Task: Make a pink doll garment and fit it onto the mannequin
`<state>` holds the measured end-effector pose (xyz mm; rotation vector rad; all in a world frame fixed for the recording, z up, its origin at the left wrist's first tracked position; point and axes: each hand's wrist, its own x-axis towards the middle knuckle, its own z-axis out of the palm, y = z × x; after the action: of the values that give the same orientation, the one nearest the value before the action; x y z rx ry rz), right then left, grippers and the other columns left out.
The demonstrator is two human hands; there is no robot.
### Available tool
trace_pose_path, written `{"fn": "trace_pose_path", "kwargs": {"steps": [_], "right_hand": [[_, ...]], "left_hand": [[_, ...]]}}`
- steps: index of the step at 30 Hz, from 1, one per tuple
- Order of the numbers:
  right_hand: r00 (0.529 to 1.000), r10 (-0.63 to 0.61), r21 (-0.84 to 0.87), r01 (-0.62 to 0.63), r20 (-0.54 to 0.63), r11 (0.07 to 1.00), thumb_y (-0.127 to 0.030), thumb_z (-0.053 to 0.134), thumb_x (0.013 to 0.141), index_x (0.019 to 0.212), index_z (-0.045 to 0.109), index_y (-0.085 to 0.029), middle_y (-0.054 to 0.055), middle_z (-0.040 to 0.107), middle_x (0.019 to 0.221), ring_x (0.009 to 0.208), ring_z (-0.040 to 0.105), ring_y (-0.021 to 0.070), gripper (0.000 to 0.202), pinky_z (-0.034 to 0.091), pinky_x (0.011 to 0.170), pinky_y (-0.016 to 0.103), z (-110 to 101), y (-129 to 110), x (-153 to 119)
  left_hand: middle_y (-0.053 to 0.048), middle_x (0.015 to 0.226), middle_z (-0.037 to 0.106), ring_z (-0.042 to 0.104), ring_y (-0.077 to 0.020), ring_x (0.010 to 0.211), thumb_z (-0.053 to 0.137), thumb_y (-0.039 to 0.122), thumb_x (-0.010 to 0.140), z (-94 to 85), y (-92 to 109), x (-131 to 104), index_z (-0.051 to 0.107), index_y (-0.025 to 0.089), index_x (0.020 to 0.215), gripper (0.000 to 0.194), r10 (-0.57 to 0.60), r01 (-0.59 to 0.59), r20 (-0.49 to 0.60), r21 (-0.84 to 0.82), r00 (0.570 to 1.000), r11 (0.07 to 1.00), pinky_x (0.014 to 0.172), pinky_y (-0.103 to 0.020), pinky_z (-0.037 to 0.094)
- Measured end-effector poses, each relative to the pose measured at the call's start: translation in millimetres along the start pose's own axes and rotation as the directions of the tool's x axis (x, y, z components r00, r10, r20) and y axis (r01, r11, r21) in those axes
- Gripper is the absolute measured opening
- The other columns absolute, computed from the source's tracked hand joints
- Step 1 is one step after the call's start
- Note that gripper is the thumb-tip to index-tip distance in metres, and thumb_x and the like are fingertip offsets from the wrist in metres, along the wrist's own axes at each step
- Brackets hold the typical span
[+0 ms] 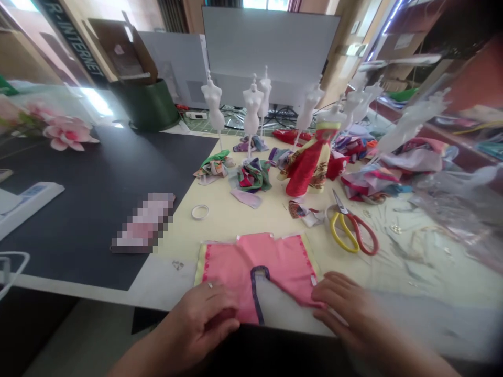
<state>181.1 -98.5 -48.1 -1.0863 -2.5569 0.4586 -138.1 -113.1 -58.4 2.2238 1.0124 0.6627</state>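
Observation:
A small pink doll garment (253, 256) lies spread out at the table's front edge. Yellow strips with red patterning trim its two sides, and dark blue binding lines the opening in its front middle. My left hand (208, 314), wearing a ring, is curled over the lower left part of the garment, thumb near the table edge. With thumb and fingers, my right hand (346, 309) grips the lower right corner. Scissors (348, 230) with one yellow and one red handle lie beyond my right hand.
Several white mannequins (251, 104) stand at the back, one wearing a red and gold dress (308, 167). Folded fabric pieces (253, 175) lie around them. A white ring (200, 212), a blurred-out pink object (143, 225) and a green bin (147, 104) are on the left; plastic bags (467, 204) are right.

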Motion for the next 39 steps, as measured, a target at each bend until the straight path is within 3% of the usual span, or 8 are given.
{"fn": "trace_pose_path", "kwargs": {"steps": [2,6,11,16,24,30,34,39], "right_hand": [[1.000,0.026,0.024,-0.026,-0.009,0.999,-0.021,0.050,0.090,0.100,0.057,-0.020,0.005,0.062,0.089,0.084,0.057,0.0181,0.013,0.046,0.075,0.032,0.6,0.4,-2.6],[0.987,0.126,-0.032,-0.130,-0.099,0.991,-0.021,0.045,0.091,0.095,0.058,-0.019,0.005,0.062,0.088,0.083,0.057,0.0185,0.013,0.044,0.074,0.033,1.9,7.3,4.4],[0.924,0.336,-0.163,-0.365,-0.181,0.917,-0.030,0.042,0.092,0.090,0.058,-0.020,0.006,0.063,0.088,0.080,0.059,0.0199,0.019,0.044,0.070,0.034,6.8,20.8,-1.1],[0.874,0.463,-0.110,-0.480,-0.147,0.870,-0.034,0.040,0.093,0.091,0.059,-0.022,0.004,0.062,0.088,0.078,0.059,0.0171,0.023,0.045,0.066,0.029,11.6,24.5,-13.0],[0.873,0.436,-0.072,-0.460,-0.219,0.885,-0.028,0.044,0.091,0.090,0.059,-0.020,0.003,0.060,0.087,0.077,0.058,0.0160,0.016,0.044,0.066,0.027,18.8,13.2,-12.1],[0.939,0.303,-0.055,-0.315,-0.162,0.947,-0.020,0.044,0.090,0.088,0.057,-0.019,0.005,0.058,0.085,0.078,0.053,0.0175,0.013,0.042,0.069,0.031,24.6,9.1,-8.8],[0.948,0.267,-0.091,-0.286,-0.172,0.954,-0.018,0.044,0.090,0.084,0.057,-0.017,0.005,0.057,0.082,0.077,0.051,0.0178,0.014,0.041,0.069,0.031,26.6,10.3,-6.6],[0.955,0.238,-0.136,-0.262,-0.175,0.955,-0.016,0.043,0.090,0.079,0.058,-0.018,0.004,0.056,0.078,0.074,0.049,0.0168,0.019,0.039,0.068,0.030,28.8,12.8,-6.5]], "left_hand": [[-0.001,0.090,0.065,0.060,-0.0145,0.082,0.055,0.025,0.086,-2.9,1.3,5.9,0.057,0.022,0.099,0.014,-0.056,0.056,0.000,-0.008,0.998,0.998,0.074,-0.025,0.048],[0.001,0.089,0.067,0.062,-0.0127,0.082,0.054,0.024,0.087,-4.4,0.7,28.0,0.059,0.022,0.095,0.010,-0.071,0.087,-0.157,0.099,0.985,0.991,0.075,-0.023,0.047],[-0.002,0.089,0.067,0.060,-0.0151,0.084,0.052,0.022,0.087,-7.1,-4.9,63.2,0.062,0.018,0.091,0.012,-0.082,0.127,-0.247,0.172,0.966,0.977,0.076,-0.028,0.047],[-0.003,0.090,0.068,0.059,-0.0183,0.085,0.051,0.022,0.087,-4.0,-5.8,104.6,0.064,0.018,0.094,0.015,-0.087,0.114,-0.102,0.293,0.991,0.949,0.080,-0.033,0.046],[-0.010,0.094,0.062,0.056,-0.0250,0.092,0.053,0.024,0.085,32.5,-10.1,154.0,0.063,0.012,0.094,0.018,-0.061,0.029,0.045,0.517,0.997,0.856,0.083,-0.040,0.047],[-0.010,0.095,0.059,0.053,-0.0236,0.090,0.048,0.021,0.087,39.4,4.3,141.2,0.061,0.013,0.095,0.017,0.023,-0.013,-0.015,0.469,1.000,0.883,0.082,-0.039,0.046],[-0.007,0.090,0.061,0.054,-0.0210,0.085,0.042,0.021,0.091,54.9,29.8,108.6,0.060,0.014,0.091,0.019,0.234,-0.280,0.176,0.317,0.956,0.906,0.081,-0.037,0.046],[-0.010,0.114,0.057,0.050,-0.0243,0.106,0.047,0.022,0.089,77.0,31.8,84.2,0.053,0.012,0.112,0.026,0.245,-0.305,0.246,0.246,0.938,0.920,0.095,-0.040,0.041]]}}
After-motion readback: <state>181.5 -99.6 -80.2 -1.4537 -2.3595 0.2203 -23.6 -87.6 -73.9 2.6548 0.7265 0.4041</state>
